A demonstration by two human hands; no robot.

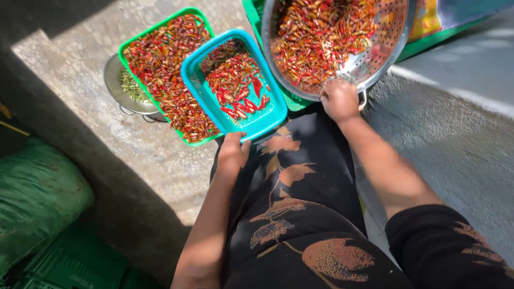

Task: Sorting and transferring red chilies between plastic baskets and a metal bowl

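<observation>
Hands split between two vessels — left hand (pixel 232 152) grips the teal tray (pixel 235 85), right hand (pixel 339 99) the steel colander (pixel 393 37).
Both rims lie just ahead of the knees; the tray's long axis runs away leftward, red chillies (pixel 235 85) in it.

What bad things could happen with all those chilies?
The metal colander is tilted, held at its rim by the right hand, so chilies might spill out. The teal tray rests partly over the green tray, with the left hand at its edge; it could tip.
</observation>
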